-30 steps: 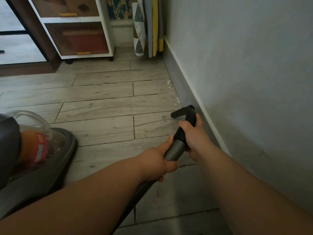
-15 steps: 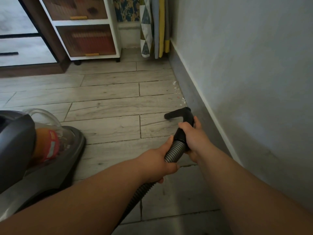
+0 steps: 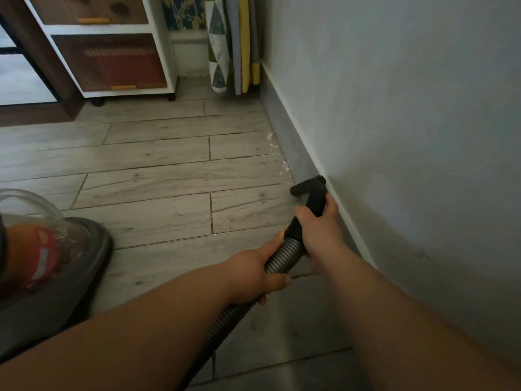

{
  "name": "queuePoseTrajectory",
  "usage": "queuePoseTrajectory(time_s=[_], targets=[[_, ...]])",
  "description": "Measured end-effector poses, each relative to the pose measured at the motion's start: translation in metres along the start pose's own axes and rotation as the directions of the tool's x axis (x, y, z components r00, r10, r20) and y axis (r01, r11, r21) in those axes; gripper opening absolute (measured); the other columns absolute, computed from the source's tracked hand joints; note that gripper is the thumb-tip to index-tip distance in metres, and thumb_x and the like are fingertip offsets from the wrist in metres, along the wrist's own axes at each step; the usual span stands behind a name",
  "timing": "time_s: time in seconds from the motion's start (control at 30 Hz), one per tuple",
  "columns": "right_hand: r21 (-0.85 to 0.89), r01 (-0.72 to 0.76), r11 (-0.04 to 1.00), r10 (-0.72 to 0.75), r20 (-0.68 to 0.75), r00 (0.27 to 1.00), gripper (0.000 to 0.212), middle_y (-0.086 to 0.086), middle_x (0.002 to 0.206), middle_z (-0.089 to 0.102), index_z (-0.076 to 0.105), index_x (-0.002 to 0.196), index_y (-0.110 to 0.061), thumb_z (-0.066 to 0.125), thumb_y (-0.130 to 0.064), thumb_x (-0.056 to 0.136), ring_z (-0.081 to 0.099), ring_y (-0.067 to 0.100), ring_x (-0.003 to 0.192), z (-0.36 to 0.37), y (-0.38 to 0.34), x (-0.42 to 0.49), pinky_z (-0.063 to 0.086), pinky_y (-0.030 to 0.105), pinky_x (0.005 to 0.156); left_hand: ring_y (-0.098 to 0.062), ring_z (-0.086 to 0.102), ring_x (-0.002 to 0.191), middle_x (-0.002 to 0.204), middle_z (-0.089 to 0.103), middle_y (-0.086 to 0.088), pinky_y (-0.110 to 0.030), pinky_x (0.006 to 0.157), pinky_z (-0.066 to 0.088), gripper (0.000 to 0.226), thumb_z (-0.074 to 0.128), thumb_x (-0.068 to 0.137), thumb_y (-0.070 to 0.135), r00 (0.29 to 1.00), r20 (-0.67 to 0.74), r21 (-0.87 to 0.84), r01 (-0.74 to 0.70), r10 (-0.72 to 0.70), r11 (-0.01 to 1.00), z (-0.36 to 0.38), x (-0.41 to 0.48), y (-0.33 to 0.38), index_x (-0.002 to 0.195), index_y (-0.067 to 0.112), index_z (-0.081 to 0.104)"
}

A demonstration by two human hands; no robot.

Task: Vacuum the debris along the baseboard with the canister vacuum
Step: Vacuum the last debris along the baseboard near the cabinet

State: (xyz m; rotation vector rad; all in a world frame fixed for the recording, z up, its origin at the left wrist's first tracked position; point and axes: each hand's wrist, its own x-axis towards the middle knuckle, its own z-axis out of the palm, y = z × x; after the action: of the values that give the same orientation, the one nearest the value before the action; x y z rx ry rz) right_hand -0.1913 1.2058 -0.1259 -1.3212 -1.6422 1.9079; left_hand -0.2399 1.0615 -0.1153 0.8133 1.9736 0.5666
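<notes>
Black nozzle (image 3: 309, 188) in right hand (image 3: 321, 231) fingers, ribbed grey hose (image 3: 285, 255) in left hand (image 3: 252, 275) fingers, debris (image 3: 277, 156) perhaps paper

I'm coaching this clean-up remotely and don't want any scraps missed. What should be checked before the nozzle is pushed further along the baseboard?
1. Right hand grips the black nozzle: ok.
2. Left hand grips the ribbed hose: ok.
3. Nozzle low and close beside the baseboard: ok.
4. Debris lies ahead of the nozzle, against the baseboard, with bare floor between: ok.
5. Nozzle mouth touching the floor: cannot tell.
6. Canister vacuum running, with enough hose slack: cannot tell.
</notes>
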Motion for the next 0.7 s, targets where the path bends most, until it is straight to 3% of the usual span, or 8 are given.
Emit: queuePoseTrajectory(time_s=[0.13, 0.27, 0.4, 0.7], targets=[[-0.024, 0.011, 1.000, -0.011, 0.022, 1.000, 0.075, 0.000, 0.112, 0.053, 0.016, 0.149, -0.046, 0.059, -0.023, 0.092, 0.061, 0.025, 0.092, 0.002, -0.003, 0.010, 0.056, 0.049, 0.084, -0.014, 0.069, 0.075, 0.097, 0.057, 0.005, -0.029, 0.077, 0.058, 0.092, 0.061, 0.090, 0.040, 1.000, -0.001, -0.012, 0.007, -0.007, 1.000, -0.004, 0.007, 0.001, 0.144, 0.053, -0.012], [0.002, 0.009, 1.000, -0.009, 0.032, 0.999, 0.075, 0.001, 0.117, 0.054, 0.018, 0.149, -0.045, 0.060, -0.021, 0.092, 0.062, 0.025, 0.093, 0.005, -0.006, 0.022, 0.058, 0.047, 0.080, -0.014, 0.067, 0.075, 0.102, 0.058, 0.002, -0.030, 0.077, 0.058, 0.093, 0.061, 0.090, 0.039, 1.000, -0.001, -0.015, 0.029, -0.029, 0.999, -0.008, 0.016, 0.005, 0.144, 0.052, -0.014], [0.022, 0.002, 1.000, -0.003, 0.049, 0.999, 0.075, 0.001, 0.118, 0.054, 0.019, 0.149, -0.046, 0.061, -0.020, 0.092, 0.062, 0.026, 0.094, 0.006, -0.008, 0.029, 0.058, 0.047, 0.078, -0.014, 0.065, 0.073, 0.094, 0.058, 0.004, -0.031, 0.077, 0.058, 0.092, 0.061, 0.091, 0.038, 0.999, 0.007, -0.036, 0.036, -0.035, 0.999, -0.011, 0.021, 0.006, 0.144, 0.051, -0.014], [0.023, -0.007, 1.000, 0.005, 0.077, 0.997, 0.076, -0.006, 0.105, 0.053, 0.018, 0.149, -0.047, 0.061, -0.021, 0.092, 0.063, 0.026, 0.093, 0.008, -0.010, 0.036, 0.059, 0.048, 0.077, -0.013, 0.065, 0.070, 0.092, 0.057, 0.006, -0.025, 0.067, 0.057, 0.092, 0.061, 0.092, 0.035, 0.999, -0.009, -0.063, 0.034, -0.034, 0.997, -0.016, 0.022, 0.007, 0.144, 0.052, -0.012]])
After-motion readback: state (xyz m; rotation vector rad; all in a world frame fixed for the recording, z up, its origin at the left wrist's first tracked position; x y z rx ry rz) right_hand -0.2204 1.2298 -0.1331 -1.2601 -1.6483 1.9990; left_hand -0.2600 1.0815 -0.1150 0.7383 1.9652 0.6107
